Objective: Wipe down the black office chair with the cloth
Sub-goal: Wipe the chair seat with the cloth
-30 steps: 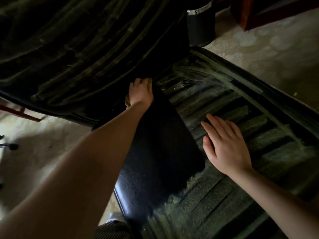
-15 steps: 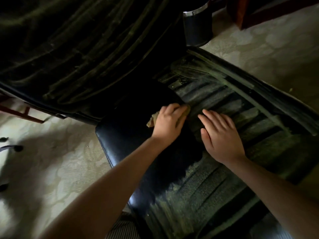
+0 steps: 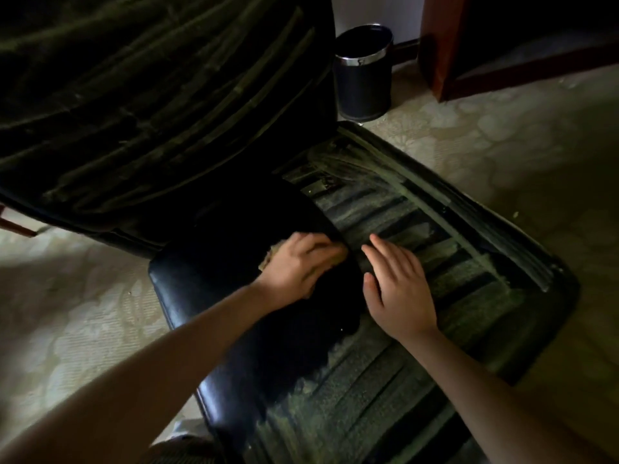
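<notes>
The black office chair fills the view: its dusty, streaked backrest (image 3: 134, 105) at the upper left and its seat (image 3: 445, 262) below. The seat's left part (image 3: 207, 316) is glossy black, and the right part is covered in greenish dust streaks. My left hand (image 3: 298, 266) presses a tan cloth (image 3: 269, 256) onto the seat at the border of the two areas; only a corner of the cloth shows past the fingers. My right hand (image 3: 398, 289) lies flat with fingers straight on the dusty seat, just right of the left hand.
A black waste bin with a chrome rim (image 3: 363, 72) stands on the pale patterned carpet (image 3: 502, 145) behind the seat. Dark red wooden furniture (image 3: 442, 48) is at the upper right. A reddish chair leg or bar (image 3: 16, 227) shows at the far left.
My left hand has drawn the cloth back from the seat's rear crease toward me, ending beside my right hand. My right hand has stayed flat on the seat.
</notes>
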Available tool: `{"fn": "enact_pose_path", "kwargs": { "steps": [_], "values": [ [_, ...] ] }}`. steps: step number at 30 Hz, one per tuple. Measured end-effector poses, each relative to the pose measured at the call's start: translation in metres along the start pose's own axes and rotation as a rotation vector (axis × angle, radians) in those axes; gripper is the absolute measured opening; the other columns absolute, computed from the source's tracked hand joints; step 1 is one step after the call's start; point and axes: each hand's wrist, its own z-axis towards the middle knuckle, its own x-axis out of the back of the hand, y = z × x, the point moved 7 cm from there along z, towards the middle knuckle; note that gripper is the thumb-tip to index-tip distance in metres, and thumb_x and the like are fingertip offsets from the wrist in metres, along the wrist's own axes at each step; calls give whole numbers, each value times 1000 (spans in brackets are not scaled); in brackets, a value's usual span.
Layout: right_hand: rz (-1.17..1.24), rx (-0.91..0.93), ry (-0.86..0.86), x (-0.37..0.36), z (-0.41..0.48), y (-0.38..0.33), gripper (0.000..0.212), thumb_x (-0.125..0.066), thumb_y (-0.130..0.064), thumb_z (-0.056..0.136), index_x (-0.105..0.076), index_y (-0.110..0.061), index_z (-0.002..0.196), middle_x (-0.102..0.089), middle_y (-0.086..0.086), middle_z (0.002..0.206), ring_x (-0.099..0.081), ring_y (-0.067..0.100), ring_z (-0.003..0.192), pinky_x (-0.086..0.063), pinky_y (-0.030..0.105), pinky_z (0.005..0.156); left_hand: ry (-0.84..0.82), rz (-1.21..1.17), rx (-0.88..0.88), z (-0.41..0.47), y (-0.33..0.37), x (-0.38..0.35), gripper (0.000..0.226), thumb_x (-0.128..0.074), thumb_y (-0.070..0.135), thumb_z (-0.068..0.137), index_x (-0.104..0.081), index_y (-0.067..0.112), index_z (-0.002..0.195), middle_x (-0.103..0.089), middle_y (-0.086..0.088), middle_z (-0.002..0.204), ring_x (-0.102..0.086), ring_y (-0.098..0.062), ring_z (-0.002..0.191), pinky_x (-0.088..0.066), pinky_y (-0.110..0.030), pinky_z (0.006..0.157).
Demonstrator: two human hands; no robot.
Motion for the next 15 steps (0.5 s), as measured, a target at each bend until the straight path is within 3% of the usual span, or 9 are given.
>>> {"fn": "enact_pose_path", "kwargs": {
  "steps": [4,7,11,15],
  "values": [
    [-47,-19,-47,-4,0,1,47,-34,-27,91,-57,-5,126,-51,11,137,-46,24,125,-22,35,108,88,92,220,31,-64,9,34,-46,25,91,-68,9,111,-64,-15,102,-58,-31,85,-42,-29,81],
    [-80,-7,-42,-5,2,2,48,-36,-28,89,-59,-4,123,-53,12,135,-52,26,122,-26,36,106,112,82,453,47,-105,13,32,-48,18,95,-61,9,123,-56,-19,118,-51,-39,100,-41,-34,88],
    [-63,19,-3,-6,3,1,46,-39,-27,89,-60,-3,122,-55,14,133,-54,27,120,-31,39,105,91,147,788,69,-152,16,37,-38,21,98,-49,16,134,-46,-16,131,-41,-35,114,-33,-35,96],
    [-77,41,4,-8,2,-1,45,-40,-29,89,-60,-3,121,-56,14,132,-55,27,119,-33,41,104,89,156,853,76,-166,13,37,-35,23,99,-52,16,130,-48,-18,129,-44,-36,113,-31,-35,96]
  ]
}}
